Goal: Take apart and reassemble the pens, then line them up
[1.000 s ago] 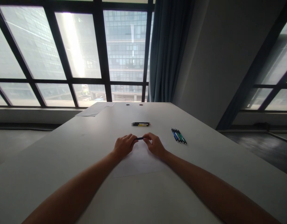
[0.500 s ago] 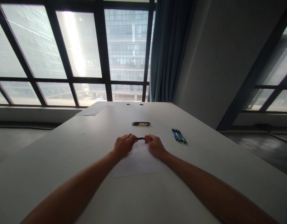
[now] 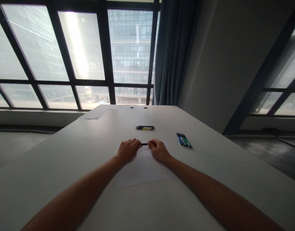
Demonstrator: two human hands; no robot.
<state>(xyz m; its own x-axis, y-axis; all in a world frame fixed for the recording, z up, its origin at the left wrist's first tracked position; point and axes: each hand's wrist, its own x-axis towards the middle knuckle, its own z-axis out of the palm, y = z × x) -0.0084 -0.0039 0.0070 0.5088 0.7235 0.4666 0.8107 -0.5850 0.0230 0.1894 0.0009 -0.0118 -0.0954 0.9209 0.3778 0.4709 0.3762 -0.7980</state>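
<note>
Both my hands rest at the far edge of a white sheet of paper (image 3: 141,170) on the grey table (image 3: 65,166). My left hand (image 3: 127,149) and my right hand (image 3: 158,149) pinch the two ends of a short black pen (image 3: 144,144) held level between them, just above the paper. A small group of pens with black and yellow barrels (image 3: 144,128) lies beyond my hands. To the right lies a row of blue and green pens (image 3: 184,140).
More paper sheets (image 3: 96,113) lie at the table's far left corner. Two round cable holes (image 3: 138,107) sit near the far edge. Large windows and a dark curtain (image 3: 172,54) stand behind the table.
My hands have shifted slightly closer together on the pen, and the near edge of the paper has slid a little toward me.
</note>
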